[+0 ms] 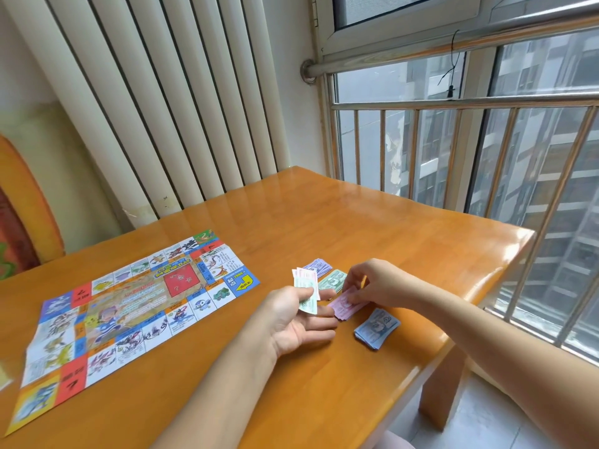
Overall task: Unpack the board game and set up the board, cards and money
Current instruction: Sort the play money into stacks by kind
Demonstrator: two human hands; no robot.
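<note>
At frame centre the left hand (291, 315) pinches a fan of bills (306, 286) in its fingers (321, 322). The right hand (372, 281) pinches the pink stack (348, 307) on the counter (356, 222), between the green stack (332, 280), purple stack (319, 264) and blue stack (377, 328). The board (129, 306) lies unfolded at left

The table (356, 222) gleamed honey-orange! Lower left, the board (129, 319) was a patchwork of red, blue, orange and white squares, a red panel mid-board, a yellow arrow on its blue corner. Centre right: a lilac stack (319, 266), a green stack (334, 279), a pink stack (350, 306), a blue stack (377, 328). The fanned notes (306, 286) showed pale green and pink. Upper left, the radiator (162, 92) ran white, dark-striped.
</note>
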